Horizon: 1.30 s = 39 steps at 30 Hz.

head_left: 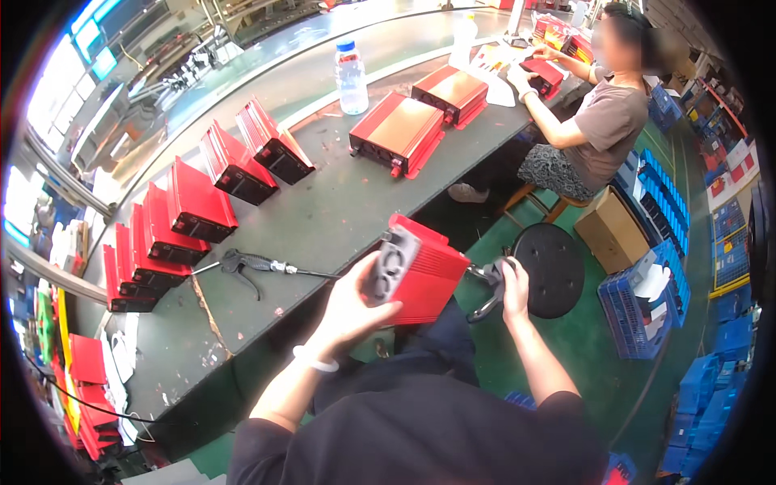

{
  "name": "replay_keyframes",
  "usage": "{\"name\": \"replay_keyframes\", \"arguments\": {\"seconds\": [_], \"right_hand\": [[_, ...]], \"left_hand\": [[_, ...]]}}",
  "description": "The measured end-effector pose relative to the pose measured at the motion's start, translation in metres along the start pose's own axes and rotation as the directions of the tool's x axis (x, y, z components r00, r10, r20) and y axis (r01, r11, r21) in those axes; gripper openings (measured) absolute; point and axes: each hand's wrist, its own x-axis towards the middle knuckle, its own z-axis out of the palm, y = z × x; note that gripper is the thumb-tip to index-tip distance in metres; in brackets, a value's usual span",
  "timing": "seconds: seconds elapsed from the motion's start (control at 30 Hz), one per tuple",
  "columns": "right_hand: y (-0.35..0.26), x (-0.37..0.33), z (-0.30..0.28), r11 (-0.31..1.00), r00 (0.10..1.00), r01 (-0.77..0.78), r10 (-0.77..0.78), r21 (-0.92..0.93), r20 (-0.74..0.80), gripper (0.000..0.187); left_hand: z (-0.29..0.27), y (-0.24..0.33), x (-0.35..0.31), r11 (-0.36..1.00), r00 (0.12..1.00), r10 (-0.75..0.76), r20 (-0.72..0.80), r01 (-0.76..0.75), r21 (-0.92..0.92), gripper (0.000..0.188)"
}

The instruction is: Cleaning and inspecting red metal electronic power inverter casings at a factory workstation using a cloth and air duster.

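Note:
My left hand (353, 301) grips a red finned metal power-inverter case (431, 279) at its silver end plate (396, 263), which has two round openings. The case is held tilted in front of me, off the bench edge. Just right of it, my right hand (515, 289) is closed around a dark hand tool (491, 277) with a curved metallic lever; its tip points at the case's right side. Fingers partly hide the tool, so its exact kind is unclear. On the bench, left of my left hand, lies an air blow gun (252, 263) with a hose.
Several red inverter cases (198, 202) stand in a row on the dark bench (299, 214). Two more (398, 129) lie flat beside a water bottle (351, 79). A co-worker (610, 113) sits right, handling another case. A black stool (550, 271) and blue crates (638, 311) stand right.

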Motion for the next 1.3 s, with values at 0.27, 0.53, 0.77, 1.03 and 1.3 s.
{"name": "replay_keyframes", "arguments": {"seconds": [0.27,0.53,0.77,1.03,1.3], "right_hand": [[-0.06,0.084,0.091,0.864,0.88,0.405,-0.28,-0.298,0.385,0.019],[-0.071,0.158,0.213,0.301,0.572,0.804,-0.627,-0.512,0.529,0.022],[-0.061,0.205,0.252,0.08,0.597,0.765,-0.461,-0.639,0.657,0.033],[-0.054,0.215,0.26,0.132,0.668,0.705,-0.454,-0.697,0.59,0.022],[-0.053,0.239,0.259,0.146,0.716,0.653,-0.438,-0.743,0.543,0.022]], "left_hand": [[-0.056,0.016,0.0,0.803,0.923,-0.071,-0.378,-0.172,-0.571,0.06],[-0.083,-0.015,0.021,0.705,0.779,-0.333,-0.531,-0.168,-0.689,0.035],[-0.094,-0.026,0.051,0.594,0.845,-0.391,-0.365,-0.071,-0.801,0.023],[-0.083,-0.038,0.088,0.562,0.828,-0.396,-0.397,-0.124,-0.818,0.031],[-0.064,-0.035,0.116,0.615,0.84,-0.333,-0.427,-0.15,-0.774,0.049]]}}
